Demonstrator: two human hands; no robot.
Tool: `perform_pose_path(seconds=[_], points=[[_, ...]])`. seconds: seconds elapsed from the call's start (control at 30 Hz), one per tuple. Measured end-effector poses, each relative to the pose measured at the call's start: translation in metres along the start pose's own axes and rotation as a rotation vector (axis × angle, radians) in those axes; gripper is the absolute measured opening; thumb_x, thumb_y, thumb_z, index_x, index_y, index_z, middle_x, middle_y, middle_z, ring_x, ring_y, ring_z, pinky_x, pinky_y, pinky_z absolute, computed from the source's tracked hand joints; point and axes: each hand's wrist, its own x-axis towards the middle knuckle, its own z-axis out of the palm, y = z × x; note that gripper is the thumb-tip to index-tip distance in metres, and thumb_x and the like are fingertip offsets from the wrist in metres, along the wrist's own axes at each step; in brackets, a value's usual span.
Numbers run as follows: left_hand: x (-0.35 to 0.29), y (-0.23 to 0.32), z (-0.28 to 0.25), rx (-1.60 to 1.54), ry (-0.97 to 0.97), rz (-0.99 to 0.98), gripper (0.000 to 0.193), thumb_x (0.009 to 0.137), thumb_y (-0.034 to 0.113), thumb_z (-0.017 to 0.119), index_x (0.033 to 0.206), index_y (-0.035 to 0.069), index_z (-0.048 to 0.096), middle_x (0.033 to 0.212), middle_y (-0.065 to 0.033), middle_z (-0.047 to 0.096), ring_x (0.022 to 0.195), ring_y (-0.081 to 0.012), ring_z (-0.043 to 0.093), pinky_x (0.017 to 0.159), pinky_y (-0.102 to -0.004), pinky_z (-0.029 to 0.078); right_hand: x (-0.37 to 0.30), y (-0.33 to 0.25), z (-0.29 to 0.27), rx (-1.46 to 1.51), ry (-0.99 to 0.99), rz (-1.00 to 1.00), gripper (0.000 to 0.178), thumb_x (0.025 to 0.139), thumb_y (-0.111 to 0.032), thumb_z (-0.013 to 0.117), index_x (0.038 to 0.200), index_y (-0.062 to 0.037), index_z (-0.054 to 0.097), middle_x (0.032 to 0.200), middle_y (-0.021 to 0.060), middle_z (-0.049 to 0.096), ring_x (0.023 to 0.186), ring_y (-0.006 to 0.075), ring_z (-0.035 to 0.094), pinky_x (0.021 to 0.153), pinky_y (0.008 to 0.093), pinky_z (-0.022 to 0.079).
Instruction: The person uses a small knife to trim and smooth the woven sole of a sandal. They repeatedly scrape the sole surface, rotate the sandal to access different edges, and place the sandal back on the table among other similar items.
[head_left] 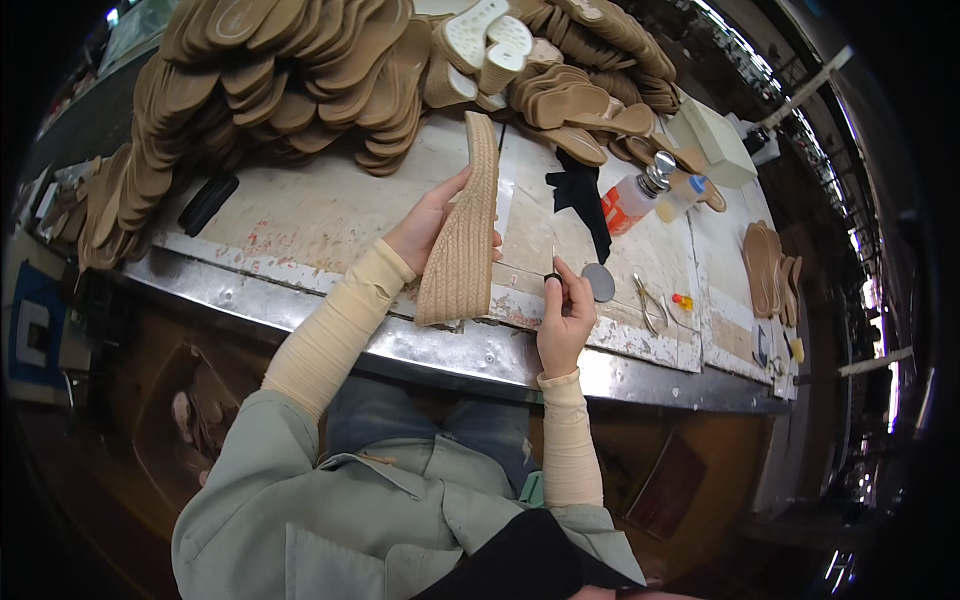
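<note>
My left hand [433, 222] is closed around a woven wedge sole [462, 235], tilted on its side above the front edge of the workbench [270, 235]. Braided tan rope covers the side of the sole that faces me. Some fingertips show past its right edge. To the right of the sole, my right hand [567, 318] pinches a small tool with a black handle and a thin pointed metal tip [554, 259]. Whether that tip is a blade or an awl I cannot tell. The tool and the sole are apart. A round grey disc [598, 282] lies just beyond my right fingers.
Tall piles of tan insoles [290, 70] fill the back, with white wedge pieces [470, 40] among them. On the right are a pump bottle [635, 195], a blue-capped bottle [680, 197], a black cloth [585, 195], pliers [650, 305] and a white box [712, 140]. A black object [208, 204] lies left.
</note>
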Motion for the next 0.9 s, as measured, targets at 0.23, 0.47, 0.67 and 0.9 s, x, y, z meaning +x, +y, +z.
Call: perform_pose_path(seconds=[0.23, 0.47, 0.67, 0.9], points=[[-0.044, 0.028, 0.014, 0.209, -0.023, -0.081, 0.062, 0.096, 0.059, 0.047, 0.111, 0.0, 0.061, 0.089, -0.0199, 0.069, 0.081, -0.0288, 0.071, 0.075, -0.0398, 0.06, -0.005, -0.004, 0.001, -0.021, -0.04, -0.031, 0.028, 0.092, -0.005, 0.06, 0.118, -0.0001, 0.067, 0.08, 0.003, 0.048, 0.066, 0.011, 0.044, 0.058, 0.0256, 0.036], [-0.067, 0.04, 0.032, 0.337, -0.052, -0.055, 0.062, 0.097, 0.058, 0.045, 0.117, 0.001, 0.058, 0.094, -0.0225, 0.068, 0.081, -0.0281, 0.071, 0.075, -0.0384, 0.06, -0.006, -0.001, -0.002, -0.019, -0.063, -0.067, 0.027, 0.092, -0.006, 0.06, 0.118, 0.0003, 0.067, 0.079, 0.0029, 0.047, 0.065, 0.0109, 0.043, 0.057, 0.0254, 0.035], [-0.067, 0.051, 0.043, 1.063, 0.221, 0.029, 0.071, 0.093, 0.063, 0.051, 0.124, 0.0, 0.054, 0.111, -0.0266, 0.065, 0.095, -0.0309, 0.069, 0.082, -0.0339, 0.055, -0.007, -0.004, -0.003, -0.005, -0.067, -0.068, 0.026, 0.092, -0.006, 0.061, 0.116, 0.0013, 0.067, 0.079, 0.0038, 0.047, 0.066, 0.0122, 0.045, 0.057, 0.0261, 0.036], [-0.078, 0.057, 0.011, 1.662, 0.494, 0.157, 0.089, 0.087, 0.059, 0.063, 0.147, 0.0, 0.034, 0.139, -0.0305, 0.047, 0.128, -0.0373, 0.05, 0.104, -0.0403, 0.042, -0.009, -0.002, 0.0, 0.021, -0.061, -0.068, 0.024, 0.092, -0.007, 0.061, 0.114, 0.0017, 0.067, 0.079, 0.0049, 0.049, 0.068, 0.014, 0.048, 0.059, 0.0274, 0.039]])
